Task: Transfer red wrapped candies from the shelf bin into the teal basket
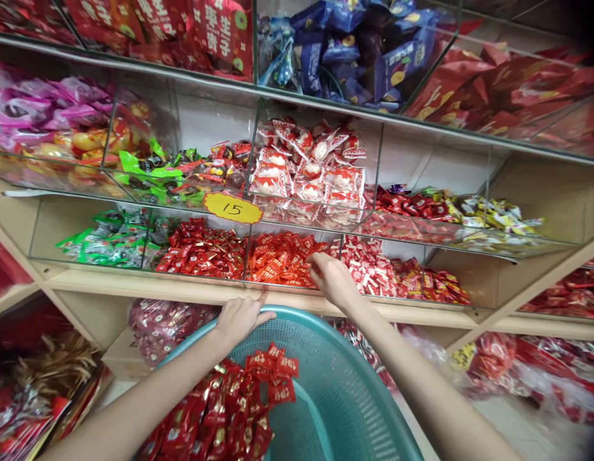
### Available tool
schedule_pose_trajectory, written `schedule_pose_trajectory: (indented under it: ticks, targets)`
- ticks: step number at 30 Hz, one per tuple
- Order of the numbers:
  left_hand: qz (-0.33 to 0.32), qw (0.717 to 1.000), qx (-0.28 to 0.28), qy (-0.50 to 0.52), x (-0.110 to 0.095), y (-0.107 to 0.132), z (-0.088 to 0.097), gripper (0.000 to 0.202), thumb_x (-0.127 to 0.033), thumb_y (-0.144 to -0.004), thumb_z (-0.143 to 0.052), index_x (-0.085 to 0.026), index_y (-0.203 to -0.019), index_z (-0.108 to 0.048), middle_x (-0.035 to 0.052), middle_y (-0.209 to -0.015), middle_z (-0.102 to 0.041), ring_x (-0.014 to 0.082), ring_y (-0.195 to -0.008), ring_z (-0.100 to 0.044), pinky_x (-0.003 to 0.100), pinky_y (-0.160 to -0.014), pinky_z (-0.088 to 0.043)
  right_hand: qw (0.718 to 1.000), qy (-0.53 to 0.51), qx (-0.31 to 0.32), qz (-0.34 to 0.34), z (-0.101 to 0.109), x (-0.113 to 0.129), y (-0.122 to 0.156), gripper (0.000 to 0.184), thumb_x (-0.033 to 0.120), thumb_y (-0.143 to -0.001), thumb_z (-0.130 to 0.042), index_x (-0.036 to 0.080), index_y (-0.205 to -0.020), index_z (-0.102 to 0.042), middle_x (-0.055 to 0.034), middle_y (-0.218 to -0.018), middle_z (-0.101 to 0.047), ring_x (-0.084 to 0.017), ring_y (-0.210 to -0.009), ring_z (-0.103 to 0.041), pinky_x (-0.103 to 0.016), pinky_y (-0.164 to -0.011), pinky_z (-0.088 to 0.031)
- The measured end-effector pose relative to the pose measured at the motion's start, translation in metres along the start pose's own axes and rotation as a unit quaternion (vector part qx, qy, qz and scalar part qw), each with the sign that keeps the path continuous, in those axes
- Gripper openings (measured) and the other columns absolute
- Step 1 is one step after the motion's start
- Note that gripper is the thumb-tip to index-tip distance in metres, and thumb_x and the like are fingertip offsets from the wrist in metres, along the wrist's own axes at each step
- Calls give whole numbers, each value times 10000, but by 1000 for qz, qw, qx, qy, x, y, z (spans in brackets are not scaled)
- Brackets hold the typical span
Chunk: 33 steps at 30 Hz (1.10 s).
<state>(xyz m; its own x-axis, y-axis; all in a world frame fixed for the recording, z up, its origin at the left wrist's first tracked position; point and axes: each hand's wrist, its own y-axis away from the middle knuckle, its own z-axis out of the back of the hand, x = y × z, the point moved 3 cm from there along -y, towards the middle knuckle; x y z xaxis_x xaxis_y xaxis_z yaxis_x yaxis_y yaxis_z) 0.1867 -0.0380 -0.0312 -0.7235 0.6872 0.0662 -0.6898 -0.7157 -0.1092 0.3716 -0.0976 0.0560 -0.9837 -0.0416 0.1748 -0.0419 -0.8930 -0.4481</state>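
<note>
My left hand (241, 315) grips the far rim of a teal plastic basket (339, 390), its fingers curled over the edge. Red-wrapped candies (229, 410) lie heaped in the basket's left half. My right hand (332, 278) reaches over the shelf edge into a clear bin of orange-red wrapped candies (277, 259). Its fingers are bent down among the wrappers, and what they hold is hidden. A yellow price tag (232, 207) marked 15 hangs just above that bin.
Clear-walled bins fill the shelves: green packets (109, 240), dark red candies (200, 253), red-and-white candies (373, 269), white-and-red packs (309, 169), blue bags (354, 51). Wooden shelf edge (181, 288) runs in front. Bagged sweets (166, 323) sit below.
</note>
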Motion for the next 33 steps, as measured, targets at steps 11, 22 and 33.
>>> schedule_pose_trajectory:
  ticks: [11, 22, 33]
  targets:
    - [-3, 1000, -11, -29, -1, 2, 1, 614, -562, -835, -331, -175, -1296, -452, 164, -816, -657, 307, -797, -622, 364, -667, -447, 999, -26, 34, 18, -19, -14, -20, 123, 118, -785, -497, 176, -760, -602, -37, -813, -571, -140, -763, -543, -238, -685, -379]
    - [3, 1000, 0, -22, -2, 2, 4, 624, -573, -832, -327, -177, -1301, -444, 158, -810, -660, 308, -806, -626, 374, -680, -452, 805, -560, -9, -196, -20, -2, 14, 356, 458, -612, -697, 149, -739, -574, 29, -580, -557, -92, -532, -510, -215, -505, -400]
    - [-1, 1000, -7, -16, -2, 2, 4, 608, -578, -830, -339, -189, -1281, -460, 142, -834, -661, 294, -803, -623, 353, -672, -438, 794, -502, 289, -187, -80, 47, 69, 118, 231, -670, -642, 153, -647, -557, 64, -476, -521, -54, -394, -457, -161, -377, -325]
